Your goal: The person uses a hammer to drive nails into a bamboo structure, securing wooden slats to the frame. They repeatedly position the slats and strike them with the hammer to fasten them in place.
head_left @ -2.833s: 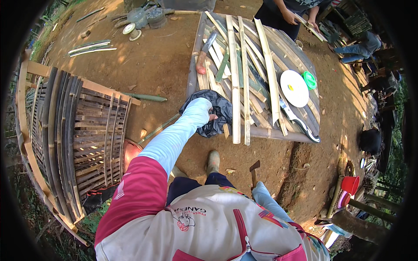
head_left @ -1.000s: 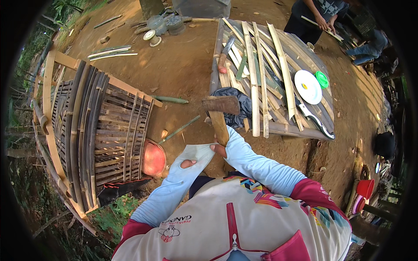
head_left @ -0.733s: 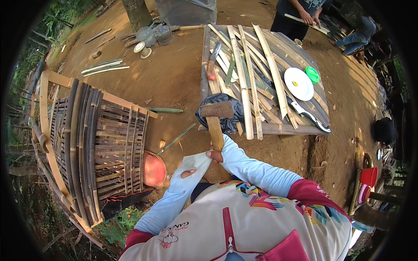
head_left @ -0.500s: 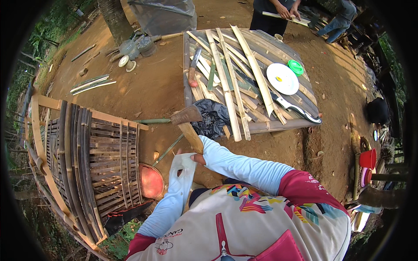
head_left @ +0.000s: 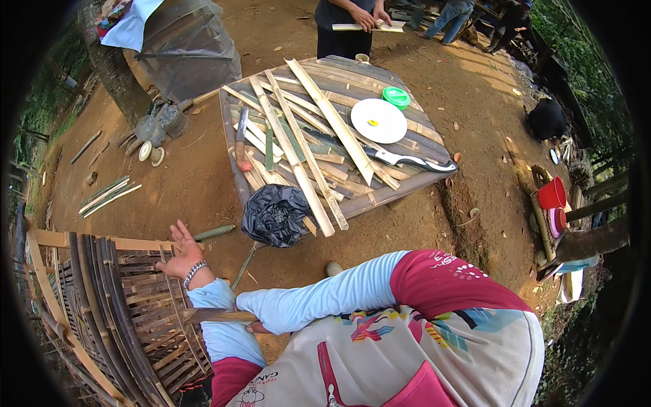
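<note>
My left hand point(head_left: 182, 255) is bare with fingers spread, a chain bracelet on its wrist, reaching over the corner of a slatted bamboo frame point(head_left: 146, 271). Its light blue sleeve point(head_left: 215, 296) is bunched below the wrist. My right arm crosses in front of my body, and my right hand point(head_left: 256, 327) is mostly hidden by its cuff. Only a little of its fingers shows, around the wooden handle of a chopping knife point(head_left: 224, 315). The knife lies across my left forearm, its blade seen edge-on.
A low bamboo table point(head_left: 400, 193) ahead carries split bamboo strips point(head_left: 298, 152), a saw point(head_left: 413, 161), a sheathed-looking knife point(head_left: 241, 139), a white plate point(head_left: 378, 121), a green bowl point(head_left: 396, 98) and a black plastic bag point(head_left: 276, 215). Another person's hands point(head_left: 369, 19) hold a strip beyond it.
My left hand has come out of the sleeve that covered it and reached forward. My right hand has moved left and down with the chopping knife, which now points leftward. The view has shifted.
</note>
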### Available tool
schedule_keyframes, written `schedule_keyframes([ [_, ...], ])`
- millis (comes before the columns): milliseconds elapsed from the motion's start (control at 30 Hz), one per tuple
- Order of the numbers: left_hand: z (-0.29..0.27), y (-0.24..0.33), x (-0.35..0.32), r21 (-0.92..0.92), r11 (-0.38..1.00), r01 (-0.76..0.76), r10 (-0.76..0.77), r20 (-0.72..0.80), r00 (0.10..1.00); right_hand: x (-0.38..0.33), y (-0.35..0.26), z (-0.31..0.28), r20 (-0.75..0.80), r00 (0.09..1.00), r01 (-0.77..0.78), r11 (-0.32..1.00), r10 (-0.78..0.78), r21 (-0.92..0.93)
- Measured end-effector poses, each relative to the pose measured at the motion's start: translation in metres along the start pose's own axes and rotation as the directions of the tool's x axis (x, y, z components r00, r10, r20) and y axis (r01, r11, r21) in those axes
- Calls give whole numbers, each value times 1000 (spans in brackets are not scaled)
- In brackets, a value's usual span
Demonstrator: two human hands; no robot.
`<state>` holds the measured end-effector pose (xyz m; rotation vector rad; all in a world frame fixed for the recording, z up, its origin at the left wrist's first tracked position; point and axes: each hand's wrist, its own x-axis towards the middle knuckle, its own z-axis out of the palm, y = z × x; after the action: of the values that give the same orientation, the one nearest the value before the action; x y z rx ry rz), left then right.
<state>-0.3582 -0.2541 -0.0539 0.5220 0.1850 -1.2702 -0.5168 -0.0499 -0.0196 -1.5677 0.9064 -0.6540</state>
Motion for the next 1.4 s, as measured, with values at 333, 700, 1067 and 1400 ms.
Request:
schedule_keyframes([
  [333,-26,-54,-54,601,668,-438,186,435,881,-70,91,-51,-465,794,-280,915,391,291],
  [700,-106,-147,-18,438,-429,-790,-693,401,599,-224,172,-31,-564,236,-779,501,791,377],
  [1067,-128,-166,17,-4,-455,-890,-862,253,440,-232,187,-8,-574,185,-823,445,798,353],
  [1400,-114,-171,13,-59,-429,-901,-894,173,414,-239,193,-17,-572,172,-760,477,802,441],
])
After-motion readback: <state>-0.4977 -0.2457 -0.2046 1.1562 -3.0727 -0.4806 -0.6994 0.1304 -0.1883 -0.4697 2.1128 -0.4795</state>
